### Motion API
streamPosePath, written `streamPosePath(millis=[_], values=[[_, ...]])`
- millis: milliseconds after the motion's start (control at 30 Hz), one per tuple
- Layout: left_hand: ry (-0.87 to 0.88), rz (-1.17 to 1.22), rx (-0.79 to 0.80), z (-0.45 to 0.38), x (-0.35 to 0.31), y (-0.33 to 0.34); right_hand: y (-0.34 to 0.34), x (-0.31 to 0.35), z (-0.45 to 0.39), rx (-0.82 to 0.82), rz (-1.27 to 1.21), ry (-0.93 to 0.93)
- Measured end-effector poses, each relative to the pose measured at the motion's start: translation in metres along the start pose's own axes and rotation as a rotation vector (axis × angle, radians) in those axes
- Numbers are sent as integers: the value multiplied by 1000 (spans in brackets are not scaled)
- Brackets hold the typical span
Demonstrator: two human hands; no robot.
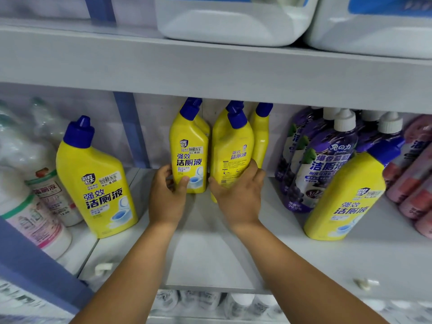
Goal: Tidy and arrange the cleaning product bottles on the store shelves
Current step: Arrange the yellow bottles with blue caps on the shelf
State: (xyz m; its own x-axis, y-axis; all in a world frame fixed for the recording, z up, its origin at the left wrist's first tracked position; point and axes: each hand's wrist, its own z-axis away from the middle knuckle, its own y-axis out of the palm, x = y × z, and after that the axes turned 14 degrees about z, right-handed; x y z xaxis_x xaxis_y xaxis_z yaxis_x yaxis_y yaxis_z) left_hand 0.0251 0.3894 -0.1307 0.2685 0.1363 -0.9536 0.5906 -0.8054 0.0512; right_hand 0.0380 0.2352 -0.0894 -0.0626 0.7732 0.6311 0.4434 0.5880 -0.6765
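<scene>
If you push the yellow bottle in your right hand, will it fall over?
Probably fairly easily. The yellow toilet-cleaner bottle in the right hand is tall and narrow with an angled blue cap, so it looks tippy. Its plastic looks smooth and stiff, so it would likely slide on the white shelf.

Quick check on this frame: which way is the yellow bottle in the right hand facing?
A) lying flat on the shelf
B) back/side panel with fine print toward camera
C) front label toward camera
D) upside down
B: the right hand grips a yellow bottle standing upright with its small-print panel turned to the camera, whereas the bottle held by the left hand shows its front label.
</scene>
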Motion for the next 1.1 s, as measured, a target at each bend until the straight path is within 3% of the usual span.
streamPosePath(millis=[167, 300, 400, 500, 867, 1100], values=[[2, -26, 19, 2, 5, 0, -6, -15, 3, 236, -274, -26], [-14, -18, 12, 2, 3, 0, -12, -14, -2, 188, -202, -87], [-31, 6, 19, 3, 1, 0, -20, -19, -8, 251, -270, -152], [-31, 14, 13, 1, 2, 1, -26, -29, -11, 329, -331, -104], [-15, 27, 30, -2, 7, 1, -6, -40, -19, 285, -219, -181], [-34, 30, 93, -7, 9, -1, 5, -37, -22, 356, -343, -145]])
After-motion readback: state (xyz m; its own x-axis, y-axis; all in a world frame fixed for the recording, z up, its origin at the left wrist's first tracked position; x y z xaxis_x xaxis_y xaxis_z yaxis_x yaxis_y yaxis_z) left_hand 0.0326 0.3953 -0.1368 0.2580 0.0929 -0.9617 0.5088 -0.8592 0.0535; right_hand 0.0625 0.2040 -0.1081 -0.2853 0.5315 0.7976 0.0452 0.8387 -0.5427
